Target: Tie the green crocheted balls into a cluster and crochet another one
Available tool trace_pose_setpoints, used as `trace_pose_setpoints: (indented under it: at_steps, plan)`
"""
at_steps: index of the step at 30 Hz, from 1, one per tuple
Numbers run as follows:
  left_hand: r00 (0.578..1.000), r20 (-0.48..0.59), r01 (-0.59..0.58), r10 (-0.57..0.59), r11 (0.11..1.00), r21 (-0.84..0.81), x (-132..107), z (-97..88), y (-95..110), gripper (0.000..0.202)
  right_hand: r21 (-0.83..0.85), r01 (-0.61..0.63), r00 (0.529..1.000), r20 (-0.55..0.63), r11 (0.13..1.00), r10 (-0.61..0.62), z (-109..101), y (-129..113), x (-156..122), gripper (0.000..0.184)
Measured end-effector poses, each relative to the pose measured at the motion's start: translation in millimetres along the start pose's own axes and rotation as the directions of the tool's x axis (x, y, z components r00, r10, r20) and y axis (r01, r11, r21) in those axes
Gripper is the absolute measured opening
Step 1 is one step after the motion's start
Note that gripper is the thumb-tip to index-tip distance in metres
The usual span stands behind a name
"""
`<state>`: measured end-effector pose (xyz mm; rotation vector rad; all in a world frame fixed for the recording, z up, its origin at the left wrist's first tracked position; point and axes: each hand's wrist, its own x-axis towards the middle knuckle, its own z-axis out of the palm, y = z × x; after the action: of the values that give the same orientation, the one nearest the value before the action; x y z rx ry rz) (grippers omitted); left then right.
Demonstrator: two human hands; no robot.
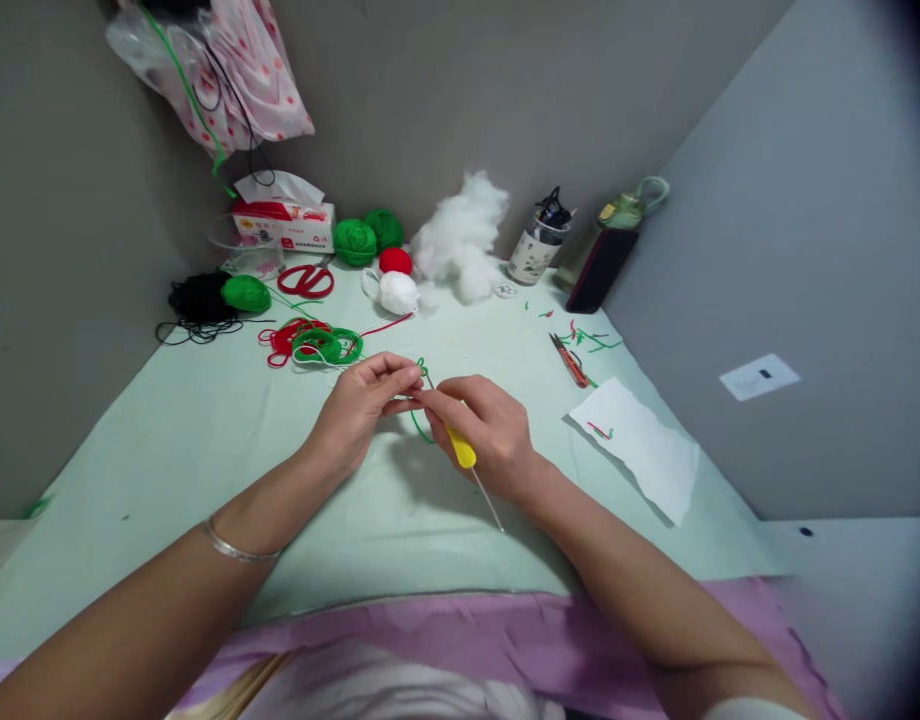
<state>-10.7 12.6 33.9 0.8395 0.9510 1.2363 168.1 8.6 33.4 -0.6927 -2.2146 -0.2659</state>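
Head view shows a small, thin loop of bright green yarn point(421, 366) held above the middle of the worktop point(340, 560), a strand of it curving down below the fingers. The left hand point(355, 408) pinches it between thumb and fingers, which cover part of it. The right hand point(486, 430) is closed around the yellow handle of a hook tool point(461, 446); its metal shaft reaches up to the loop, and a second thin end slants down toward the person. Whether the tip passes through the loop is too small to tell.

Just beyond the left hand lies a tangle of red, green and white yarn point(326, 345). Farther back are red-handled scissors point(305, 281), black yarn point(196, 298) touching a green ball point(248, 293), a white ball point(398, 293), a red ball point(395, 261) and fluffy white stuffing point(460, 235). Right of the hands, orange snips point(571, 362) lie near a white paper sheet point(647, 460); behind stand a pen jar point(533, 255) and a bottle point(623, 211).
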Motion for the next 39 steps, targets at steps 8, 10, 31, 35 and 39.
trace_pose_setpoints:
  at_steps: [8, 10, 31, 35, 39]
  plan:
    - [0.993, 0.106, 0.055, -0.053, 0.998, -0.02, -1, -1.5, -1, 0.025, -0.069, 0.033, 0.999, -0.022, 0.997, -0.035, 4, 4, -1, 0.034]
    - [0.988, 0.14, 0.073, -0.066, 0.996, -0.047, -1, -1.5, -1, 0.024, -0.112, 0.066, 0.996, -0.054, 0.992, -0.072, 4, 4, 0, 0.032]
    - [0.992, 0.125, 0.03, -0.029, 1.0, -0.007, -2, 0.2, -1, 0.019, 0.769, -0.539, 0.704, 0.188, 0.344, 0.684, -3, 10, 11, 0.027]
    - [0.99, 0.13, 0.052, -0.048, 0.998, -0.032, -2, 1.7, 0, 0.019, 0.845, -0.527, 0.629, 0.316, 0.09, 0.71, -3, 16, 13, 0.022]
    - [0.983, 0.167, 0.091, -0.077, 0.993, -0.076, -1, 1.5, 1, 0.016, 0.815, -0.541, 0.529, 0.522, -0.208, 0.669, -3, 22, 15, 0.026]
